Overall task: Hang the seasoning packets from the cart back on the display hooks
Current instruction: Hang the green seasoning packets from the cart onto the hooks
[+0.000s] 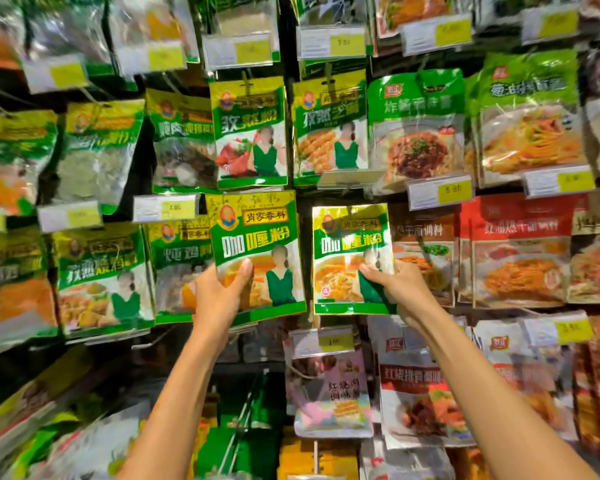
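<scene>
This is a grocery shop aisle. Dozens of printed seasoning packets (250, 133) hang in tight rows across a display wall, many of them alike. Yellow price tags (440, 192) in clear holders jut out before the rows.

Held up side by side before rows of hanging plastic seasoning pouches (416, 133): flat green-and-yellow foil packet (257, 237) at left in the left hand (219, 292), matching glossy foil packet (352, 244) at right in the right hand (399, 289), above a white-and-yellow price tag (323, 341).
</scene>
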A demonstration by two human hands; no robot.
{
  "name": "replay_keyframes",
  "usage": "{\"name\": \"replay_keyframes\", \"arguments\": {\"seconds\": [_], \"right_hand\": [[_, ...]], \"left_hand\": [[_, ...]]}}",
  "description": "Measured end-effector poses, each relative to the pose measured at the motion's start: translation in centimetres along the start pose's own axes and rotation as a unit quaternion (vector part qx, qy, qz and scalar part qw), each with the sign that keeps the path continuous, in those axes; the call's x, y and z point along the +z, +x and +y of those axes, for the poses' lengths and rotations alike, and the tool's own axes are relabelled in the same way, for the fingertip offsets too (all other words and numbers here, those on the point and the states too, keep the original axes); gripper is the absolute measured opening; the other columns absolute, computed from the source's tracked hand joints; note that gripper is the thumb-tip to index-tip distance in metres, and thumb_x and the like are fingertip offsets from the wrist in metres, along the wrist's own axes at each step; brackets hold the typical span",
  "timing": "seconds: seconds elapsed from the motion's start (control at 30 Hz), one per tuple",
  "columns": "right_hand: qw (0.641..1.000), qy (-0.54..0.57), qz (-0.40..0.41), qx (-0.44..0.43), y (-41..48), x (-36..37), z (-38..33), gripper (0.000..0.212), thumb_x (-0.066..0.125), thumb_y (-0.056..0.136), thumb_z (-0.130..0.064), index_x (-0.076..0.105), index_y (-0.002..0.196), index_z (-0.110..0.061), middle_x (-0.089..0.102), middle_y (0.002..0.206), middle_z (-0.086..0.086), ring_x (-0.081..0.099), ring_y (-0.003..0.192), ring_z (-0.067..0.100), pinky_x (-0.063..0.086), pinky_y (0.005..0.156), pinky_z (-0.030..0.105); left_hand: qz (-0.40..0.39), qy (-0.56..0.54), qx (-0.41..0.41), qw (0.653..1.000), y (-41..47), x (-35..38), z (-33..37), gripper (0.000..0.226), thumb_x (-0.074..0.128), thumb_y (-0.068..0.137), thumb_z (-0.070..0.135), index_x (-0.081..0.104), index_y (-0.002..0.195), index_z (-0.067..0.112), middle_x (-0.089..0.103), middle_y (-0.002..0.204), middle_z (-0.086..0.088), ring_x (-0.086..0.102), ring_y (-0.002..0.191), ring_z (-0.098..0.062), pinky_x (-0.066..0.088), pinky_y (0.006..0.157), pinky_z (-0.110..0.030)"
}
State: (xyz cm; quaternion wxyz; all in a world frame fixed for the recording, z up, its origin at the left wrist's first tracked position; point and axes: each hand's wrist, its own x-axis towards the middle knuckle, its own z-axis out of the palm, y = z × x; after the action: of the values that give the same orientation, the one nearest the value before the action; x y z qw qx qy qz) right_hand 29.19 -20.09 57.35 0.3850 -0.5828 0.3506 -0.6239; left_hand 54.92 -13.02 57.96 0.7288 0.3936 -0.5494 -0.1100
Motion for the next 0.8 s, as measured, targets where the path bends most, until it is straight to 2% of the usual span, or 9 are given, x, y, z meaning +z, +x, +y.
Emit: {"name": "replay_keyframes", "arguments": {"seconds": [0.13,0.3,0.37,0.4,0.47,0.53,0.6,0.67,0.8], "right_hand": [[1.0,-0.004,-0.007,0.007,0.4,0.1,0.6,0.006,0.073,0.082,-0.019,0.067,0.084,-0.018,0.071,0.079,-0.003,0.067,0.076,0.013,0.051,0.065,0.027],[0.998,-0.049,-0.031,-0.003,0.7,0.0,0.9,0.006,0.067,0.087,-0.021,0.063,0.084,-0.018,0.066,0.079,-0.003,0.062,0.077,0.011,0.044,0.057,0.017],[0.995,-0.092,-0.038,-0.004,0.3,-0.2,0.9,0.011,0.065,0.089,-0.025,0.061,0.092,-0.015,0.065,0.088,0.0,0.061,0.084,0.015,0.046,0.062,0.018],[0.991,-0.129,-0.014,-0.012,0.0,-0.3,1.0,0.018,0.066,0.088,-0.027,0.059,0.097,-0.013,0.064,0.092,0.002,0.06,0.088,0.016,0.048,0.067,0.023],[0.97,-0.205,0.107,-0.073,-1.1,-0.3,1.2,0.031,0.068,0.086,-0.028,0.053,0.108,-0.012,0.058,0.101,0.001,0.058,0.095,0.019,0.05,0.081,0.035],[0.946,-0.205,0.187,-0.17,-2.5,0.2,0.8,0.026,0.064,0.088,-0.024,0.051,0.108,-0.014,0.056,0.105,0.002,0.057,0.099,0.023,0.048,0.087,0.041],[0.959,-0.149,0.158,-0.18,-3.2,1.2,-0.1,0.021,0.061,0.09,-0.028,0.053,0.106,-0.016,0.059,0.103,0.002,0.058,0.098,0.021,0.049,0.087,0.038],[0.983,-0.091,0.086,-0.135,-3.2,2.3,-1.1,0.025,0.06,0.092,-0.03,0.058,0.11,-0.012,0.062,0.104,0.003,0.059,0.096,0.015,0.051,0.086,0.034],[0.991,-0.069,0.011,-0.116,-3.0,3.0,-1.8,0.024,0.057,0.094,-0.027,0.065,0.099,-0.006,0.07,0.098,0.01,0.065,0.089,0.02,0.053,0.077,0.03]], "left_hand": [[0.002,0.007,0.013,1.0,0.4,0.6,0.1,0.012,0.064,0.088,0.021,0.062,0.09,0.033,0.067,0.09,0.012,0.065,0.084,-0.004,0.053,0.074,-0.02],[-0.015,-0.012,-0.005,1.0,0.4,1.6,0.5,0.016,0.063,0.089,0.023,0.064,0.105,0.02,0.07,0.1,0.004,0.066,0.097,-0.016,0.052,0.091,-0.042],[-0.026,-0.023,-0.018,0.999,0.0,2.1,0.7,0.019,0.063,0.088,0.024,0.064,0.107,0.019,0.07,0.107,-0.001,0.065,0.103,-0.019,0.05,0.094,-0.045],[-0.03,-0.026,-0.021,0.999,-0.3,2.4,0.7,0.02,0.063,0.088,0.024,0.063,0.108,0.019,0.069,0.108,-0.001,0.065,0.103,-0.019,0.05,0.095,-0.044],[-0.037,-0.028,-0.027,0.999,-0.7,3.1,0.6,0.019,0.064,0.087,0.024,0.064,0.106,0.021,0.069,0.105,0.003,0.065,0.103,-0.016,0.051,0.093,-0.04],[-0.049,-0.033,-0.033,0.998,-1.1,3.9,0.4,0.013,0.065,0.087,0.024,0.064,0.1,0.025,0.07,0.101,0.007,0.065,0.101,-0.015,0.052,0.09,-0.036],[-0.064,-0.038,-0.041,0.996,-1.6,4.9,0.4,0.01,0.065,0.087,0.024,0.064,0.096,0.027,0.071,0.101,0.003,0.066,0.098,-0.016,0.053,0.088,-0.036],[-0.08,-0.045,-0.05,0.995,-2.0,6.1,0.4,0.009,0.065,0.087,0.025,0.065,0.096,0.025,0.071,0.104,-0.005,0.066,0.097,-0.019,0.053,0.088,-0.037],[-0.124,-0.072,-0.054,0.988,-2.6,8.0,0.4,0.006,0.064,0.088,0.023,0.067,0.093,0.025,0.071,0.101,-0.005,0.068,0.097,-0.02,0.054,0.085,-0.037]]}}
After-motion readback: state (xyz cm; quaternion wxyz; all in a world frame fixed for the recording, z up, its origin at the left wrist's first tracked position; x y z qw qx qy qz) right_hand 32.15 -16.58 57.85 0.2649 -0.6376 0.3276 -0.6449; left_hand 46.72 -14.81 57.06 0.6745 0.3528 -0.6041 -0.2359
